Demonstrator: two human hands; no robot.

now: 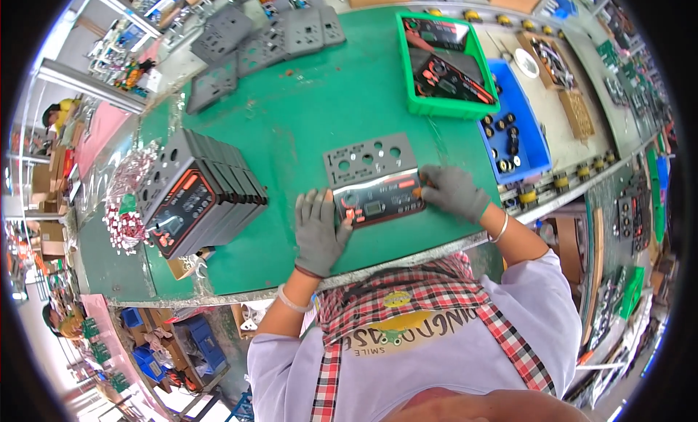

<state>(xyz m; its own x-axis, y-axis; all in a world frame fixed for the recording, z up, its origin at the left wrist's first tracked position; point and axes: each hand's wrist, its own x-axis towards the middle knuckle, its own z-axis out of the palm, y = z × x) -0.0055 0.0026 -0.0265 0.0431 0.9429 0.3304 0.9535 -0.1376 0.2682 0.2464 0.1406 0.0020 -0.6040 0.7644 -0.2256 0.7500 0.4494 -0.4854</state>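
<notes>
A grey plate with round holes (368,159) lies on the green work surface before me. A glossy black label sheet with orange marks (382,199) covers its nearer part. My left hand (318,231), in a grey glove, rests flat at the sheet's left edge, fingers stretched out and thumb touching its lower left corner. At the opposite edge, my gloved right hand (456,194) has its fingers bent and pinches the sheet's right side. Whether either hand also grips the plate underneath is hidden.
To the left stands a stack of grey housings (211,182) with a black-and-orange front, beside bundled red-and-white wires (125,222). More grey plates (265,47) lie at the far side. A green bin (451,111) holds label sheets; a blue tray (534,149) holds small black parts.
</notes>
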